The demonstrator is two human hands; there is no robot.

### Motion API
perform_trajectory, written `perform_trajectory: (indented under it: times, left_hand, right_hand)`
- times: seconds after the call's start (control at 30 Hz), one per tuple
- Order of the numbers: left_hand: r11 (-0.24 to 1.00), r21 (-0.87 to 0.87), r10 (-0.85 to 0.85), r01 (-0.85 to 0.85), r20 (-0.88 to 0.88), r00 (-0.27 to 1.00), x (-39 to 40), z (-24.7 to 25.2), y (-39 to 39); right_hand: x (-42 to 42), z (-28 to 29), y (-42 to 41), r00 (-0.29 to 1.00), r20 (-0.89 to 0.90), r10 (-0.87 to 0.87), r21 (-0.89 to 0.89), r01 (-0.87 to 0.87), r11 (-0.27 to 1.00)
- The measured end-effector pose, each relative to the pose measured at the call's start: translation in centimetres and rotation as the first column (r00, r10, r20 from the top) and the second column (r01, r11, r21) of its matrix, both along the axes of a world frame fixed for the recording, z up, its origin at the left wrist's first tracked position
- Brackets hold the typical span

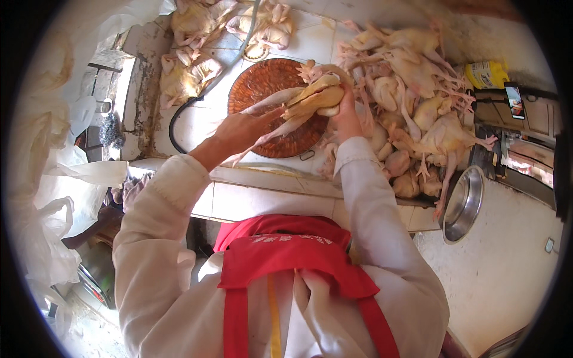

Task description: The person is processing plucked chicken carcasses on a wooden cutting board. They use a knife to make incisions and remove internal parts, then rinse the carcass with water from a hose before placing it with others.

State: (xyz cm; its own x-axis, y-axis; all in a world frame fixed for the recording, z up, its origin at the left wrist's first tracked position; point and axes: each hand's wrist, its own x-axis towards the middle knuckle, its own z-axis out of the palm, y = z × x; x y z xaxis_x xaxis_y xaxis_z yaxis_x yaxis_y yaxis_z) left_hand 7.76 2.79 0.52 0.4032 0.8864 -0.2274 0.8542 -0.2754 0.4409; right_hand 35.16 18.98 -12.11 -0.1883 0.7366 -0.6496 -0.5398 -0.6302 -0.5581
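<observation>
My right hand (pixel 348 112) grips a plucked whole chicken (pixel 315 96) by its body, over a round reddish-brown chopping board (pixel 244 87). A dark slit runs along the bird's pale yellow body. The chicken's head and comb (pixel 309 71) bend round near my right hand, and its legs stretch toward the left. My left hand (pixel 239 134) is at the bird's rear end between the legs, one finger reaching to it. Whether the left fingers hold anything is hidden from above.
Plucked chickens (pixel 403 67) are heaped right of the board. Several more (pixel 188 76) lie at the far left. A hose (pixel 237 56) crosses the white tiled counter (pixel 268 201). A metal bowl (pixel 463 206), a phone (pixel 515 100) and a yellow container (pixel 485 74) are at right; plastic bags (pixel 85 179) hang left.
</observation>
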Motion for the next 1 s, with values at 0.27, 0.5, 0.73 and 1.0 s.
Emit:
perform_trajectory:
  times: [0.27, 0.5, 0.73, 1.0]
  left_hand:
    - [0.945, -0.325, 0.021, -0.044, -0.074, 0.997, -3.3, 0.3, -3.9]
    - [0.922, -0.384, -0.041, -0.047, -0.217, 0.975, -3.1, -2.5, -5.8]
    - [0.968, -0.251, -0.044, -0.024, -0.264, 0.964, -3.8, 0.1, -4.8]
    - [0.988, -0.152, -0.023, -0.005, -0.179, 0.984, -4.0, -2.4, -5.3]
  right_hand:
    - [-1.0, -3.7, -3.3, 0.996, -0.094, -0.005, -0.076, -0.002, 0.997]
    - [-0.8, -5.5, -2.9, 1.0, -0.019, -0.012, -0.073, 0.011, 0.997]
    - [0.6, -6.8, -2.4, 0.989, 0.143, -0.05, -0.069, 0.06, 0.996]
    - [-2.3, 0.5, -3.4, 0.151, 0.98, -0.134, 0.198, -0.589, 0.783]
